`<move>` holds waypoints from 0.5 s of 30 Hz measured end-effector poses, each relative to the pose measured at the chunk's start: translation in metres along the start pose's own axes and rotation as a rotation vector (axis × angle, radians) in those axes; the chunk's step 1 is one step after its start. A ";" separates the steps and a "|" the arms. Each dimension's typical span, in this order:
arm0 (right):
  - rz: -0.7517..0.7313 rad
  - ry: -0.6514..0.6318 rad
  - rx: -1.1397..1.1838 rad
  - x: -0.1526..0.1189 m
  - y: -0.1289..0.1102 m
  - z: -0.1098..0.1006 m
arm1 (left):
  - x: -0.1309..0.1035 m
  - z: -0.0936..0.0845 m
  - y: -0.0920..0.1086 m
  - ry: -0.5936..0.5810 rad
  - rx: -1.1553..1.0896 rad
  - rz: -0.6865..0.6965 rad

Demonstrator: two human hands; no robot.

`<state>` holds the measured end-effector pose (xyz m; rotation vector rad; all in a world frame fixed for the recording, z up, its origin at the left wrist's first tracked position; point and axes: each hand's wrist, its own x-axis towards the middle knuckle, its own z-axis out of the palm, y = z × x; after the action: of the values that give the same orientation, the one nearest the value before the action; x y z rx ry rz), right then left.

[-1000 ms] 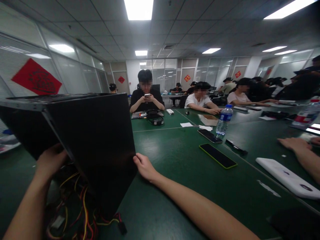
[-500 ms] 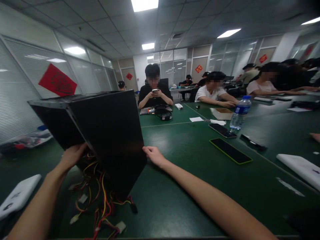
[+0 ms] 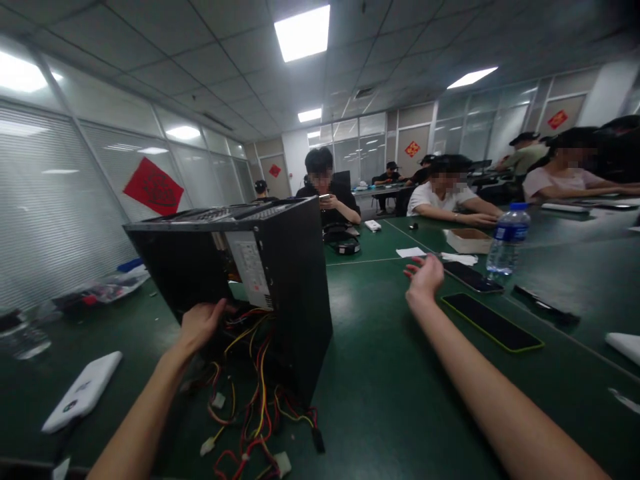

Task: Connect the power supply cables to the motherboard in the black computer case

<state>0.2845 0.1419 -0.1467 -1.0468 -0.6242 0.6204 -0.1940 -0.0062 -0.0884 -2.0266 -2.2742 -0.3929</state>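
Note:
A black computer case [image 3: 300, 293] stands upright on the green table, its open side partly towards me. Inside it, a power supply [image 3: 249, 267] with a white label shows. Bundled red, yellow and black cables [image 3: 263, 373] spill from the case onto the tabletop, with white and black connectors at their ends. My left hand [image 3: 203, 325] grips the lower edge of the case's left panel, thumb on top; its fingertips are partly hidden. Away from the case, my right hand [image 3: 425, 283] is raised over the table with fingers apart, holding nothing, close to a dark phone [image 3: 473, 277].
A phone with a green edge [image 3: 493, 322], a water bottle [image 3: 508, 243] and an open box [image 3: 469, 241] are on the right. A white device [image 3: 84, 392] lies at the left. Across the table, one person [image 3: 330, 200] holds a phone; others sit farther right.
My right hand has let go of the case and moved right, its fingers opening. The case has turned, bringing the power supply label into sight. My left hand keeps its hold.

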 end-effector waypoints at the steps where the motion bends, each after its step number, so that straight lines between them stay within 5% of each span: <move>1: 0.023 -0.015 0.018 -0.017 0.009 0.008 | -0.001 0.001 0.006 0.003 -0.001 0.008; 5: 0.159 -0.517 0.067 -0.106 0.053 0.051 | -0.004 0.006 0.030 0.020 0.024 0.033; 8: 0.291 -0.509 -0.014 -0.128 0.067 0.065 | -0.008 0.010 0.047 0.029 0.066 0.030; 15: 0.211 -0.439 -0.142 -0.087 0.054 0.031 | -0.013 0.016 0.088 0.010 0.151 0.027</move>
<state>0.1949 0.1173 -0.1991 -1.1258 -0.9575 1.0175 -0.1033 -0.0064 -0.0944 -1.9744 -2.1957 -0.2221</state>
